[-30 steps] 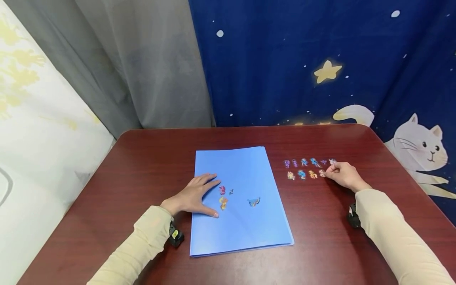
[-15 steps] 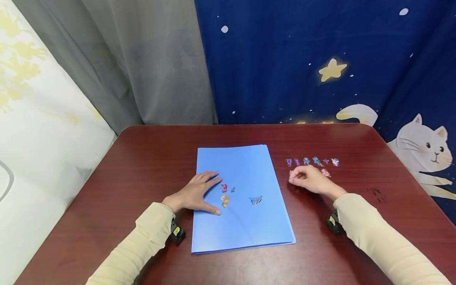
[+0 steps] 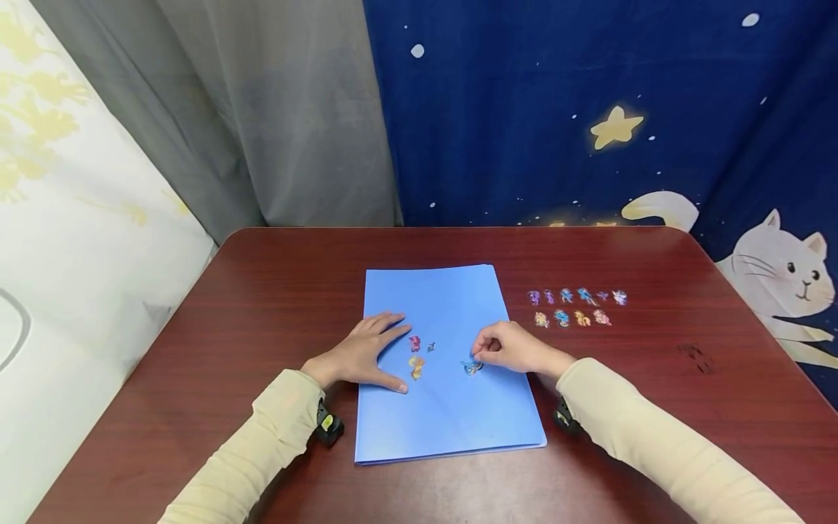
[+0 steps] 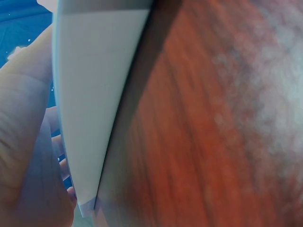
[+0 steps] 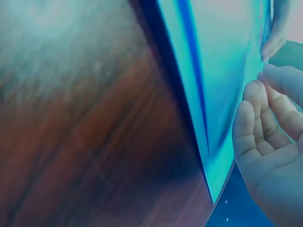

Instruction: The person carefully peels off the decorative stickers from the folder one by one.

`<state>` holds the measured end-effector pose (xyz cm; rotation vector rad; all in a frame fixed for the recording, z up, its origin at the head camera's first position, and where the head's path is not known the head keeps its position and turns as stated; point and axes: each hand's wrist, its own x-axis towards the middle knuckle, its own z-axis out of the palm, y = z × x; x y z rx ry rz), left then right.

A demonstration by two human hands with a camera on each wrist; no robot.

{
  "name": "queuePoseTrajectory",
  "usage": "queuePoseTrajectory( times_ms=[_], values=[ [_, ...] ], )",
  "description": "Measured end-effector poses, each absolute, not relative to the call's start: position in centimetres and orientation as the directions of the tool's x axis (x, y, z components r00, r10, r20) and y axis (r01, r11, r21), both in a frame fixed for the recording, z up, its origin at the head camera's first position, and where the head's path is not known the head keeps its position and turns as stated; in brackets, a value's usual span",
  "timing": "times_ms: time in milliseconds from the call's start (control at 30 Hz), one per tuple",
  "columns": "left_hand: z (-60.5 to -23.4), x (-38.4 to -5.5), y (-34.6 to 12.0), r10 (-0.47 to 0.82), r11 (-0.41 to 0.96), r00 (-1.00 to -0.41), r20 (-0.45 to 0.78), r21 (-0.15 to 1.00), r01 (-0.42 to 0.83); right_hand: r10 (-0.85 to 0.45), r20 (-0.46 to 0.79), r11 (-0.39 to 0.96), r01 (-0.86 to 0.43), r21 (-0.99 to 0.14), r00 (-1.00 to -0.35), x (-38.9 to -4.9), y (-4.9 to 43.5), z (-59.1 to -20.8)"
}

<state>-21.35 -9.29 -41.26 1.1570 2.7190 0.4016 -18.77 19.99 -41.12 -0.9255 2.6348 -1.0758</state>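
Note:
A blue folder (image 3: 445,426) lies on the table, with a few small cut-out stickers on it. My left hand (image 3: 363,356) rests on its left side, fingers spread, beside a pink sticker (image 3: 414,343), an orange sticker (image 3: 416,367) and a tiny dark one. On the folder's right half lies a blue sticker (image 3: 470,370). My right hand (image 3: 513,349) is over it, thumb and forefinger together at its upper edge, the other fingers curled. Whether they pinch the sticker cannot be told. In the right wrist view the right hand (image 5: 274,137) shows no sticker at its fingertips.
To the folder's right, several more stickers lie in two rows, the back row (image 3: 585,295) and the front row (image 3: 561,318). Dark marks (image 3: 696,356) show on the red-brown table (image 3: 275,291) further right. Curtains (image 3: 314,145) hang behind its far edge.
My right hand has moved left, from the right end of the sticker rows across their front to the blue sticker on the folder. The front row is uncovered. The left hand has stayed in place.

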Motion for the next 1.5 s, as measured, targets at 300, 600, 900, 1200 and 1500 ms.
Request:
queuePoseTrajectory(
  times_ms=[300,600,900,1200,1500],
  values=[
    [-41.0,-21.2,-9.3,0.726,0.663,-0.687,-0.037,0.302,0.685,-0.638,0.112,0.557,-0.557,-0.616,-0.762,-18.8,17.9,-41.5],
    [-40.9,-21.1,-9.3,0.729,0.662,-0.684,-0.035,0.293,0.690,-0.638,0.122,0.544,-0.557,-0.627,-0.761,-19.0,18.0,-41.7],
    [-41.0,-21.3,-9.5,0.724,0.667,-0.689,-0.037,0.291,0.686,-0.661,0.140,0.580,-0.621,-0.527,-0.737,-18.8,17.6,-41.2],
    [-41.1,-21.2,-9.4,0.730,0.661,-0.682,-0.039,0.292,0.691,-0.702,0.141,0.619,-0.697,-0.363,-0.698,-18.1,17.5,-41.5],
    [-41.0,-21.2,-9.3,0.731,0.658,-0.681,-0.030,0.295,0.693,-0.734,0.155,0.638,-0.749,-0.176,-0.661,-17.3,17.9,-41.4]
  ],
)
